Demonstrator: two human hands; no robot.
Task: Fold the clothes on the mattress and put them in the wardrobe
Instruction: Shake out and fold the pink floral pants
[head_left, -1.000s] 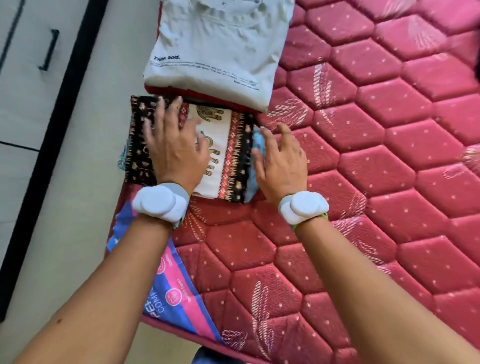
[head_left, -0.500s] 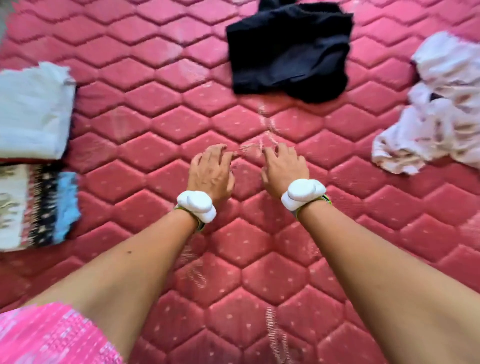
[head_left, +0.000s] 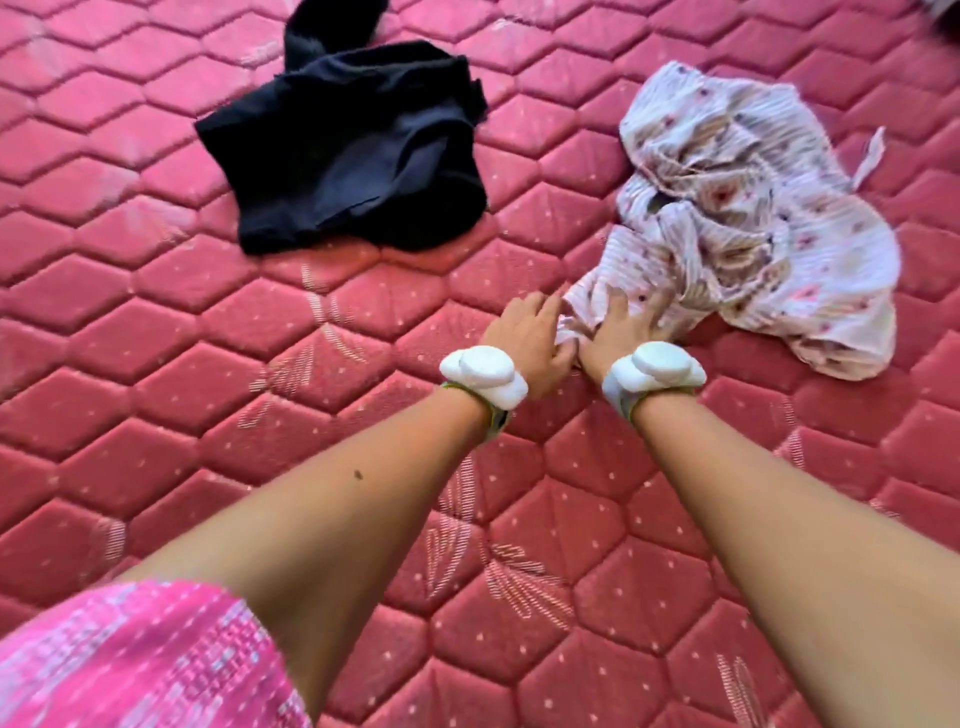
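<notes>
Both hands have travelled right across the mattress (head_left: 171, 291) since half a second ago, leaving the bare quilted patch and arriving at the near corner of the crumpled floral garment (head_left: 737, 218). Now the left hand (head_left: 530, 338) is lying at the cloth's left tip, its fingers (head_left: 548, 306) stretched forward and close together, touching the fabric edge; whether they are pinching it is hard to tell through the blur. Beside it, the right hand (head_left: 621, 332) is resting on the same corner with fingers (head_left: 615, 304) spread slightly apart and flat on the cloth, and a fold of fabric is bunching up between the two hands. White wrist devices (head_left: 480, 371) are sitting on both wrists. Unfolded, the black garment (head_left: 348, 171) is lying well apart to the upper left. Pink patterned clothing (head_left: 130, 660) is showing at the lower left corner.
</notes>
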